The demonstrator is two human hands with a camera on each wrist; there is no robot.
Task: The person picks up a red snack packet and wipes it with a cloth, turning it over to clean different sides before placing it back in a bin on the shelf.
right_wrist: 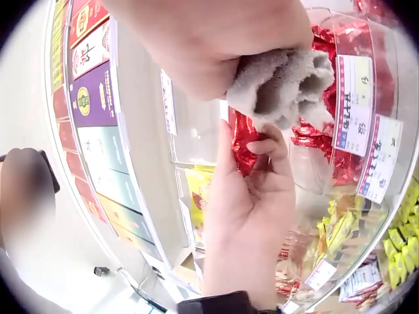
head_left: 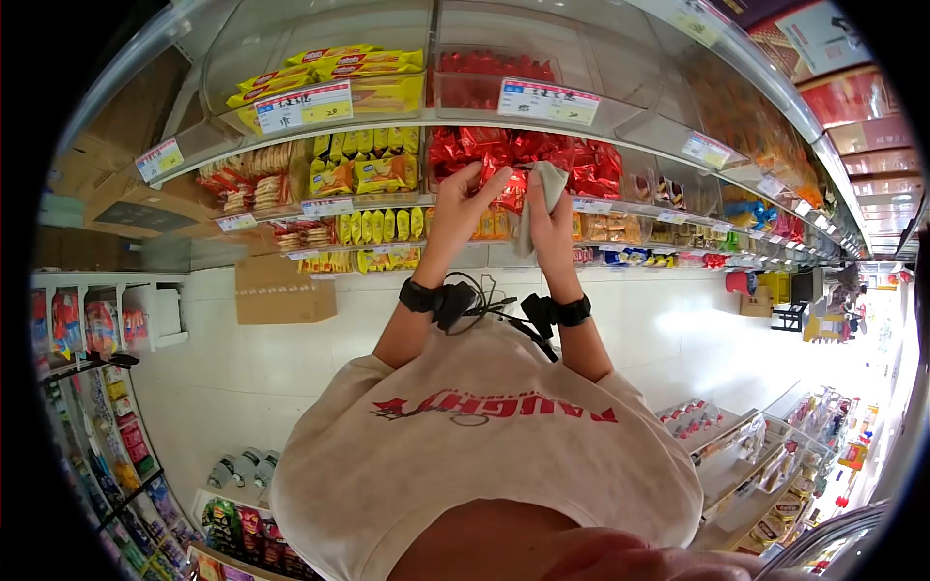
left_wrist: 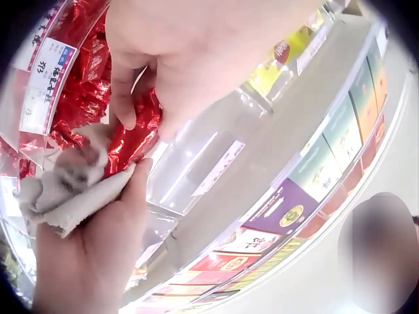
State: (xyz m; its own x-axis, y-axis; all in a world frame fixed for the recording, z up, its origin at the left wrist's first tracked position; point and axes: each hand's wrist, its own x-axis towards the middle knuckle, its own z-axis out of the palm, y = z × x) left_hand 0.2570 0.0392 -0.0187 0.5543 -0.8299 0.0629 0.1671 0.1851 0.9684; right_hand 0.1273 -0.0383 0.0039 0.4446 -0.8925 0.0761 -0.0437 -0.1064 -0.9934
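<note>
A shiny red wrapped packet (left_wrist: 134,137) is held up between the two hands, over a bin of similar red packets (head_left: 591,165). My left hand (head_left: 457,215) pinches it between thumb and fingers; in the right wrist view the left hand (right_wrist: 252,190) has its fingers bent round the packet (right_wrist: 243,140). My right hand (head_left: 551,232) grips a crumpled grey cloth (head_left: 552,184), whose edge lies against the packet. In the left wrist view the right hand (left_wrist: 98,248) has its thumb at the packet's lower end, with the cloth (left_wrist: 78,196) bunched in its fingers.
Yellow packets (head_left: 386,174) fill bins left of the red ones. Price labels (head_left: 549,102) line the clear shelf fronts. A cardboard box (head_left: 284,290) stands on the floor (head_left: 368,320) at the left. More shelves with bottles and snacks stand behind the person.
</note>
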